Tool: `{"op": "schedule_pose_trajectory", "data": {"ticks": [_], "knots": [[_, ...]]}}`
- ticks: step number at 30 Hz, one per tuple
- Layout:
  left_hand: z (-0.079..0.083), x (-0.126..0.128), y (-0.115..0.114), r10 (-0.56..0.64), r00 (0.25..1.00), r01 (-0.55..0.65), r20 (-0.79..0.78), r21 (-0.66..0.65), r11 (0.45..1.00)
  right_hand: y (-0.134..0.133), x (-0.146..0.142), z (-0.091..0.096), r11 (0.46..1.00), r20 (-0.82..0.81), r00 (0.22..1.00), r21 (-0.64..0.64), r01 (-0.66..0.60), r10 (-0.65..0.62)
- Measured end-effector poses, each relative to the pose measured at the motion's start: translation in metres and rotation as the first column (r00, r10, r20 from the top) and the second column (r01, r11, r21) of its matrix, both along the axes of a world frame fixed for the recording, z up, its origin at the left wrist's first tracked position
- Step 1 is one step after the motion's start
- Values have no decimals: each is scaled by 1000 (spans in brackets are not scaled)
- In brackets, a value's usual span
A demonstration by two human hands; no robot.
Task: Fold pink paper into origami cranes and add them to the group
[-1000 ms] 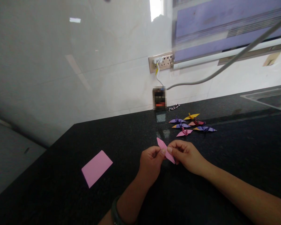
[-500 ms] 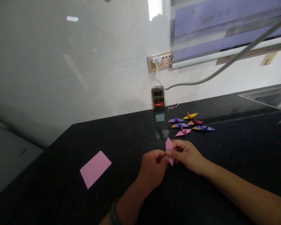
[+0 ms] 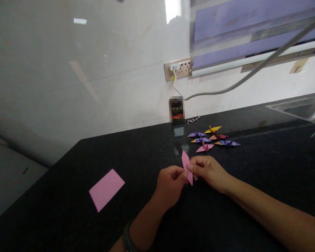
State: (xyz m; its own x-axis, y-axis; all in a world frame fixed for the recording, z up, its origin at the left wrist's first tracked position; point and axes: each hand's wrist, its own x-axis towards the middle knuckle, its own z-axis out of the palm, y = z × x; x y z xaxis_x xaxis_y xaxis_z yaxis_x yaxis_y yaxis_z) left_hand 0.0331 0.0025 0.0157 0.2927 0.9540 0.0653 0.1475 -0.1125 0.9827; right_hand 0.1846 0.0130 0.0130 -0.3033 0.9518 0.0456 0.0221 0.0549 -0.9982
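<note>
Between my two hands is a folded piece of pink origami paper (image 3: 185, 159), narrow and pointed at both ends, tilted with its upper tip leaning left. My left hand (image 3: 170, 185) pinches its lower left edge between thumb and fingers. From the other side, my right hand (image 3: 208, 173) grips the middle of it, thumb on the near face. Beyond the hands lie several finished paper cranes, among them a pink crane (image 3: 205, 147), a yellow crane (image 3: 213, 130) and a purple crane (image 3: 227, 143). A flat stack of pink paper (image 3: 106, 190) rests to the left.
The black countertop (image 3: 68, 168) meets a white tiled wall (image 3: 115, 87). A pixelated box-like object (image 3: 176, 110) stands against the wall beside a beaded string (image 3: 193, 119). Above are a socket panel (image 3: 178, 69) and a grey cable (image 3: 220, 92). A sink edge (image 3: 283, 110) is at right.
The folded pink paper has tilted further, its upper tip swinging left. More of its face shows, and the fingers of both hands have shifted slightly on it.
</note>
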Motion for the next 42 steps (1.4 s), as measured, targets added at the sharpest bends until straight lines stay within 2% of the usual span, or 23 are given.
{"op": "schedule_pose_trajectory", "data": {"ticks": [4,8,11,13,15,17,19,21,22,23,25,26,27,28,32,38,42], "knots": [[-6,1,2,8,1000,-8,8,-20,1000,0,-1,-4,995,12,996,46,88,-88],[-10,2,2,-37,999,37,-17,-29,999,3,-1,-10,987,-55,987,54,152,-149],[-7,3,2,-60,998,61,9,-74,995,2,-1,-10,993,-158,980,-4,121,-120],[-4,3,1,-63,993,79,104,-164,983,1,-2,-7,996,-259,964,-75,46,-64],[-1,3,0,-96,959,169,265,-270,948,-2,-3,-5,990,-341,940,-127,-64,17],[1,2,-1,-163,892,323,421,-341,883,-4,-4,-5,979,-368,926,-140,-145,84],[1,1,-3,-234,827,458,511,-373,806,-6,-4,-6,979,-354,930,-132,-154,98],[0,0,-3,-283,808,518,517,-394,759,-6,-4,-7,987,-323,943,-109,-118,77],[-1,0,-2,-285,827,499,484,-401,768,-5,-3,-7,991,-302,951,-93,-94,62],[-2,-1,0,-256,867,436,428,-399,807,-4,-3,-7,995,-275,960,-74,-68,45],[-3,-1,3,-107,952,207,286,-344,916,-1,-1,-5,999,-196,981,-32,-7,1],[-3,-1,5,13,974,54,227,-284,957,0,0,-4,1000,-145,989,-14,17,-18],[-4,-1,7,86,976,-36,203,-237,971,2,1,-4,1000,-91,995,-2,27,-27],[-3,-2,8,111,973,-65,204,-219,973,3,2,-3,1000,-40,999,0,25,-25],[-2,-3,9,88,962,-31,258,-218,975,3,2,-3,999,53,998,-41,-32,34],[0,-3,7,112,956,-41,272,-254,966,1,0,-1,999,-43,998,-13,-39,38],[1,-2,6,111,953,-41,282,-242,969,1,1,2,1000,-28,999,1,-19,19]]}}
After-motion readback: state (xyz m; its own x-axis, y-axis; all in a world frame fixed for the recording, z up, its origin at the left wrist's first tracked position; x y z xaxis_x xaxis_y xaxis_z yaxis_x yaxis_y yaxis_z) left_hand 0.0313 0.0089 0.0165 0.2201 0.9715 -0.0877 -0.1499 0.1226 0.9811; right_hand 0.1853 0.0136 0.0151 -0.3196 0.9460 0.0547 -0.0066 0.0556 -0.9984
